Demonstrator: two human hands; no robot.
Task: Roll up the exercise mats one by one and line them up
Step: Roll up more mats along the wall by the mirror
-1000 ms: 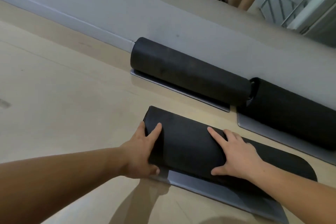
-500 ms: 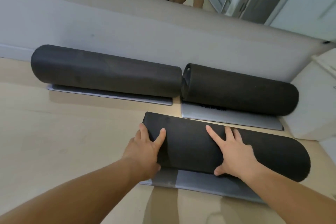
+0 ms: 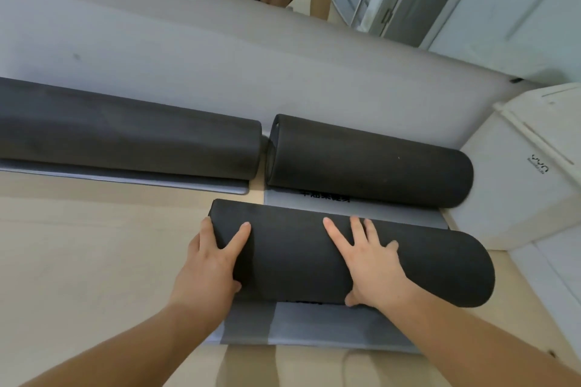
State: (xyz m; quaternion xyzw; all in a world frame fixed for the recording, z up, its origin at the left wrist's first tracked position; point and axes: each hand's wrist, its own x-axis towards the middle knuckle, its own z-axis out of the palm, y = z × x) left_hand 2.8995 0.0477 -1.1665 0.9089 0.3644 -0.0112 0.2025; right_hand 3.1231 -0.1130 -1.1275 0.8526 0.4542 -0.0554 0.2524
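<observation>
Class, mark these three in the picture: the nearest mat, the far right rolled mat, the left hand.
nearest mat [image 3: 292, 261]: head view, bare top surface.
far right rolled mat [image 3: 371, 163]: head view, curved side.
left hand [image 3: 209, 264]: head view, back of hand.

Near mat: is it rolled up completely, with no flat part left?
No, a flat grey tail of the near mat lies unrolled on the floor beside the roll, towards the camera.

A: Where could a hand pass?
B: Left of the near roll — open floor there, wide.
A: And ahead?
B: Blocked: the left rolled mat and the right rolled mat lie along the wall, the right one's grey flap just beside the near roll. A white cabinet crowds the right end
</observation>
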